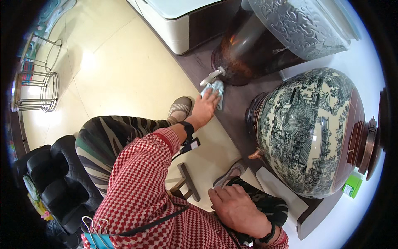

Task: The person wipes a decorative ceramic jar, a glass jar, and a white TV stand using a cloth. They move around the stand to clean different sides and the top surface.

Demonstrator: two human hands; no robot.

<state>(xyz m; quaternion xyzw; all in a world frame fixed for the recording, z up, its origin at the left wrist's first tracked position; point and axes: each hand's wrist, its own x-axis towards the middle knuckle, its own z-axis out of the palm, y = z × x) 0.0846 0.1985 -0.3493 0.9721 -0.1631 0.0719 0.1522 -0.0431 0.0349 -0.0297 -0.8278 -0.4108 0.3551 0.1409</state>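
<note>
My left hand [205, 104] presses a pale blue cloth [218, 90] onto the front edge of a low dark shelf [231, 115]. Just above the cloth is the metal tap [212, 77] of a dark brown glazed jar [245, 53]; whether cloth and tap touch is unclear. My right hand [239, 210] holds nothing and rests over my right leg [267, 199], its fingers loosely bent. Nearest to it on the shelf stands a big round ceramic jar [304, 140] printed with black townscape scenes. A brown spout [255, 154] sticks out low on that jar.
A silver embossed cover [307, 28] tops the brown jar. A white-and-dark appliance [178, 31] stands beside it. Near the wall is a green box [352, 186]. Wire racks [37, 90] and a black padded seat [62, 180] are at left. A wooden stool leg [189, 182] shows below.
</note>
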